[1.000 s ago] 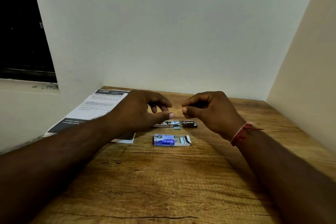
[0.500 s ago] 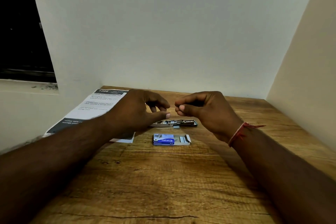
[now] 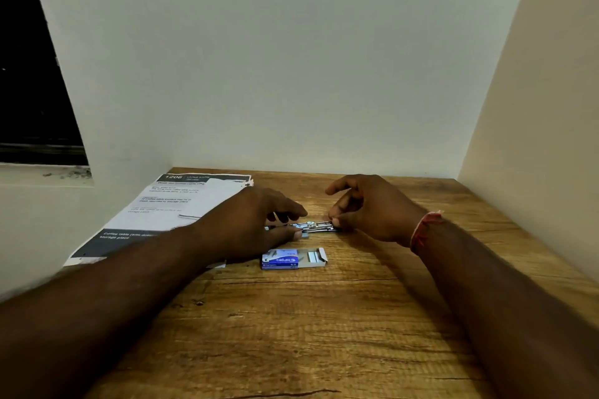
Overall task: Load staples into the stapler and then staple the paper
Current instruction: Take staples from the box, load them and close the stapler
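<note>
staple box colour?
Blue sleeve with white lettering on the staple box, grey inner tray; head view.

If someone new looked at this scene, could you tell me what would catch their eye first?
Probably the two bare hands meeting at mid-table: the left hand and right hand both rest on a small opened metal stapler lying flat on the wooden table. Just nearer the camera lies a blue cardboard staple box, its tray slid out rightward. A white printed paper sheet lies at the table's left.

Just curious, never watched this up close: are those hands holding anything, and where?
Both hold the opened stapler on the table: left hand at its left end, right hand pinching its right end.
</note>
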